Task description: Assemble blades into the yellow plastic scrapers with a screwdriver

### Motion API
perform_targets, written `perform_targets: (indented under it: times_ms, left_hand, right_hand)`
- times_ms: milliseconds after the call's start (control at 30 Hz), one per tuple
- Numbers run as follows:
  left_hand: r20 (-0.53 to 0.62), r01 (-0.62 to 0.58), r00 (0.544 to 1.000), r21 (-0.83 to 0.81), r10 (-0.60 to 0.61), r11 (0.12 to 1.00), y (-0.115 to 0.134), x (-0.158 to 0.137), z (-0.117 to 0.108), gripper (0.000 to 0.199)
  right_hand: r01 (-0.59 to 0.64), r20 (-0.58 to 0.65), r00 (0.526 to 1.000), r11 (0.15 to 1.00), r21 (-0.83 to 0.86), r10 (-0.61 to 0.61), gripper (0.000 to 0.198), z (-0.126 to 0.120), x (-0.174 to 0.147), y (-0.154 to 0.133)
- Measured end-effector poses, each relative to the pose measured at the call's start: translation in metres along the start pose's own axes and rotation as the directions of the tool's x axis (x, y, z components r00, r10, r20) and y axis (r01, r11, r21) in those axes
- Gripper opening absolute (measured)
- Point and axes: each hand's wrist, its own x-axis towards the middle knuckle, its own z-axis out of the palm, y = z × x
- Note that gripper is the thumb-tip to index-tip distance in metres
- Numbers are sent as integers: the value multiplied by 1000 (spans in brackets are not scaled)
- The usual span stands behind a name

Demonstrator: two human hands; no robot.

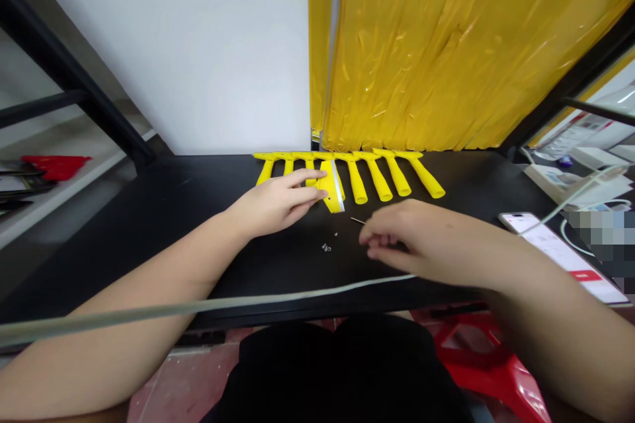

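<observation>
A pale cable (317, 294) is seen closest, stretched across the near edge of the black surface (163, 211) and under both arms. It could be caught by an arm and pulled, and small things could be swept off with it.

A little further in, the right hand (421, 238) is held low over the surface. Its fingers (374, 234) are bent and pinched close together near a thin pin (358, 219). Whether anything is held between them cannot be told, because the hand is blurred. Just to its left, tiny screws (326, 248) are lying loose. They could be knocked away by the hand and lost, since they are so small.

To the right, a phone (560, 254) is lying with a wire over it. It could be dragged if the wire is tugged.

Further back, the left hand (278, 205) is laid on the surface. Its fingers (310, 186) are stretched out, mostly open, and touching a yellow scraper with a white edge (331, 188). It is touched, not gripped, so it could slide.

Behind it, a row of yellow scrapers (377, 175) is laid side by side by the yellow sheet (446, 46). The row could be pushed out of line by the left hand.
</observation>
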Motion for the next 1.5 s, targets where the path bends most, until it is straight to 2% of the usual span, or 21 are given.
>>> perform_targets:
  times_ms: [67,167,300,400,500,533,600,667,700,733,833,900,967,1167,1367,1500]
  left_hand:
    - [13,30,999,18,-30,999,-2,0,-2,26]
    - [27,59,998,40,-60,997,-4,-1,-4,26]
    - [29,81,996,60,-82,995,-7,-2,-3,26]
    - [17,72,997,68,-74,995,-8,-2,-2,26]
    - [4,59,998,72,-60,996,-7,-2,-2,25]
    - [-1,55,998,71,-55,996,-6,-2,-2,25]
    - [-14,40,999,68,-39,997,-5,-1,-3,25]
    - [-34,21,999,68,-19,997,-3,0,-3,24]
    - [-44,13,999,69,-10,998,-1,1,-3,23]
    - [-55,7,999,69,-3,998,0,2,-2,23]
    - [-75,-2,997,67,7,998,4,3,-1,23]
    - [-84,-8,996,68,13,998,6,3,0,24]
    - [-90,-11,996,76,18,997,7,4,1,24]
    - [-91,-19,995,122,31,992,10,5,1,24]
    - [-71,1,997,140,9,990,12,5,3,26]
    - [-69,-3,997,162,14,987,12,5,5,25]
  right_hand:
    - [-16,44,999,991,-133,22,14,15,31,11]
    - [9,121,992,972,-235,20,17,41,64,19]
    - [44,137,991,942,-332,1,23,59,74,11]
    - [60,145,989,933,-355,-9,24,52,72,3]
    - [48,34,999,977,-207,-42,19,32,71,7]
    - [68,-44,996,991,-117,-73,17,25,71,11]
    - [129,-248,963,990,65,-109,10,16,75,24]
    - [133,-392,920,960,247,-27,4,15,80,39]
    - [136,-426,904,929,343,25,6,17,82,46]
    - [142,-426,903,891,431,62,10,21,85,52]
    - [148,-334,936,739,658,110,19,36,92,62]
    - [123,-285,948,662,740,142,21,42,94,62]
    - [103,-263,950,624,775,170,21,46,96,60]
    - [100,-242,954,575,812,175,20,50,99,54]
    - [83,-254,951,647,758,177,20,53,99,57]
    - [72,-235,952,601,796,197,25,54,101,57]
